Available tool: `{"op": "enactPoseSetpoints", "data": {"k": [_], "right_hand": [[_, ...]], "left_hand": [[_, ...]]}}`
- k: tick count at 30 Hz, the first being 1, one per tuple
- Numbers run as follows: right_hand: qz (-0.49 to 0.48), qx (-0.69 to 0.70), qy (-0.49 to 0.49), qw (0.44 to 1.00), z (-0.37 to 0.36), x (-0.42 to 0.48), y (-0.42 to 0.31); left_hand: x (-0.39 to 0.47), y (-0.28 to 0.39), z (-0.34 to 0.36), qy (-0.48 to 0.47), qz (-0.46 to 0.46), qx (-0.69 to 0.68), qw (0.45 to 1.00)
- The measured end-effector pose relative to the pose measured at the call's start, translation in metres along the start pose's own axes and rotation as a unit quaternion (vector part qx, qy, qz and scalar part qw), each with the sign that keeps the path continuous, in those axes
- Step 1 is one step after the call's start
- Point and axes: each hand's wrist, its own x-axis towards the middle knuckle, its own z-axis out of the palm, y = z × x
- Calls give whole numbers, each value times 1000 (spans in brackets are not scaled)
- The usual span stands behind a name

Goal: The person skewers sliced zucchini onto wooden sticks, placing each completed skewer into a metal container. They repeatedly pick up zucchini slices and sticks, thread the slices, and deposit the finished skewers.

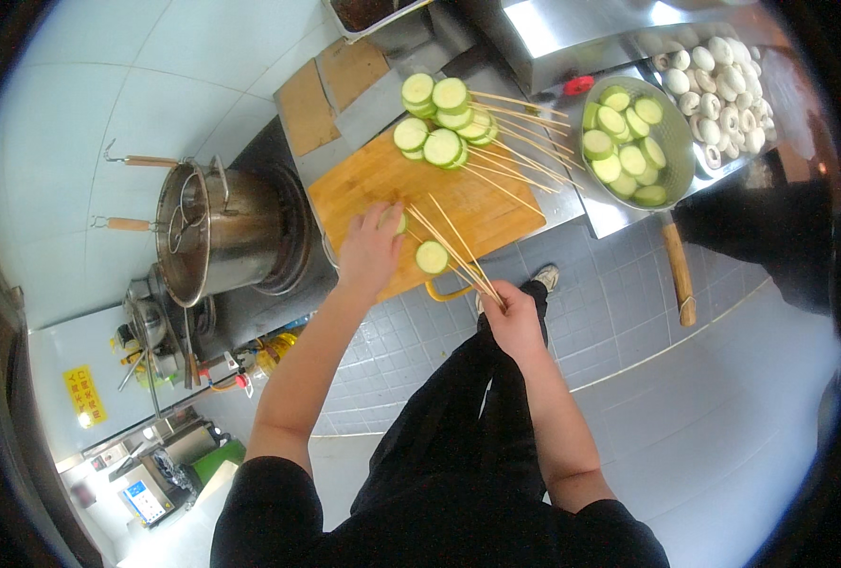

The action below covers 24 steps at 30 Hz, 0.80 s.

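Note:
On the wooden cutting board [477, 206], my left hand [372, 252] has its fingers over a zucchini slice [394, 219], partly covered by the fingers. My right hand [512, 316] is closed around several thin bamboo skewers [456, 248] near the board's front edge. Another zucchini slice [431, 257] lies flat between the hands, close to the skewers; whether a skewer passes through it is hard to tell. At the board's far side, several skewered zucchini slices [442, 147] are piled, their bare sticks [527, 153] pointing right.
A tall steel pot [250, 227] with strainer handles stands on the stove at left. To the right are a long-handled metal pan [683, 163] of zucchini slices and a tray of white mushrooms [729, 89]. Flattened cardboard [353, 78] lies behind the board.

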Motion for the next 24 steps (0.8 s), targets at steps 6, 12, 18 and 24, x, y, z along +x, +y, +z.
{"op": "enactPoseSetpoints", "data": {"k": [6,12,18,24], "right_hand": [[-12,-14,11,1000,15,3,-6],[3,4,16,1000,10,8,-20],[-12,2,18,1000,14,25,-27],[9,6,16,1000,26,29,-17]], "left_hand": [[0,7,-1,18,50,18,998],[1,14,-13,-12,58,5,998],[0,10,-5,21,87,11,996],[1,11,0,5,64,13,998]]}}
